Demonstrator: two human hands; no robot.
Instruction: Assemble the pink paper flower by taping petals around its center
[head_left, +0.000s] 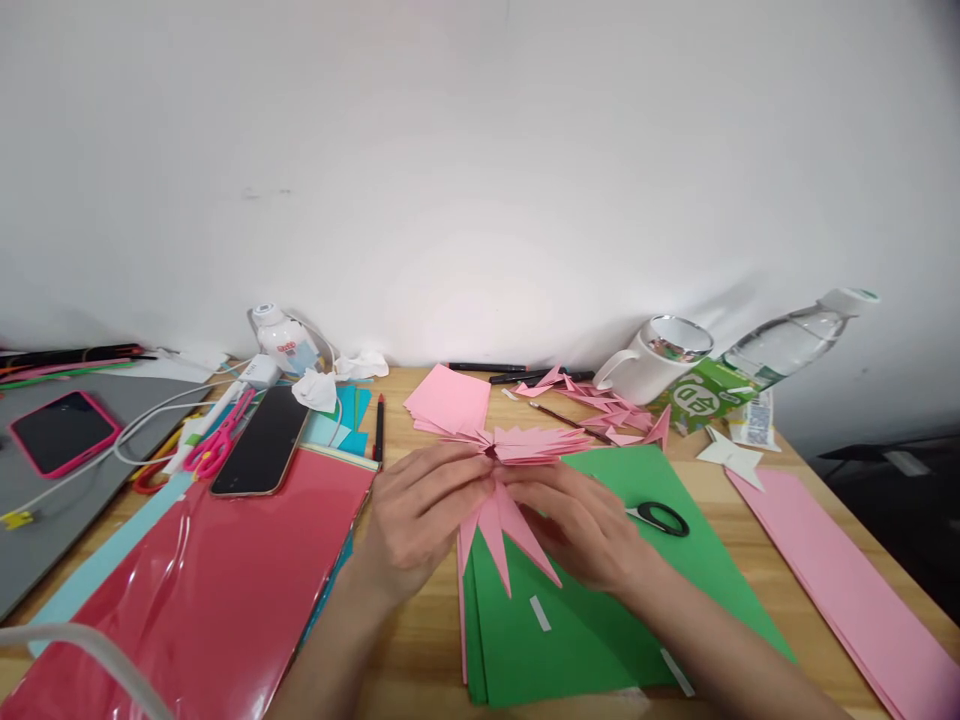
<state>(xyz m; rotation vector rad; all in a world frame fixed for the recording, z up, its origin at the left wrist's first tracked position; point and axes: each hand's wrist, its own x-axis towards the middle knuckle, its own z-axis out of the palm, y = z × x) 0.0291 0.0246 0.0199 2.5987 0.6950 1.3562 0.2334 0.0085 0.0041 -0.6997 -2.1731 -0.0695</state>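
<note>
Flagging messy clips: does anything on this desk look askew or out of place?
The water bottle, back right, lies tilted on a green packet beside the mug, not standing. Loose pink paper scraps are strewn by the mug. The left hand and right hand hold the folded pink piece; nothing looks spilled.

The pink folded paper looks matt, same as the green sheets under it. Left of the green sheets, the red pack is glossy plastic wrap; the table beneath is smooth pale wood.
</note>
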